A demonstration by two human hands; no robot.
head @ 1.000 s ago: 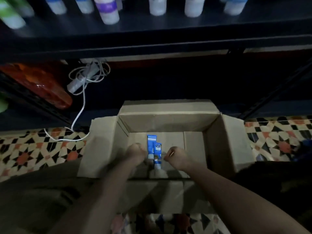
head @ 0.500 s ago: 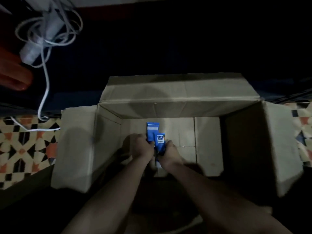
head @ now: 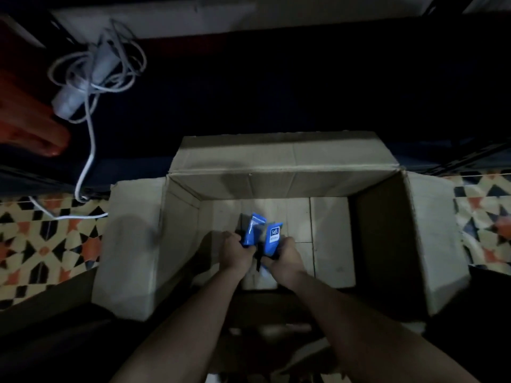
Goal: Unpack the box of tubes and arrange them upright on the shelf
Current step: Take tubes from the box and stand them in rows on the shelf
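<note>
My left hand (head: pixel 237 251) grips one blue tube (head: pixel 253 229) and my right hand (head: pixel 284 255) grips another, labelled tube (head: pixel 272 239), both inside the open cardboard box (head: pixel 276 161) on the tiled floor (head: pixel 47 239). My fingers hide their caps. Far left, a coiled white cable (head: pixel 91 78) blurs in the dark.

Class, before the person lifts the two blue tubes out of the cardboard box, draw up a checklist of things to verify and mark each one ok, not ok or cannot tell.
1. Left hand grips one blue plastic tube: ok.
2. Right hand grips the other blue tube with white label: ok.
3. The two tubes are separate, not tangled: ok.
4. Open brown cardboard box flaps folded out, leaving the way up free: ok.
5. No further tubes left in the box: cannot tell, the hands and arms cover part of the floor.
6. Free upright space on the shelf: cannot tell, out of view.
</note>
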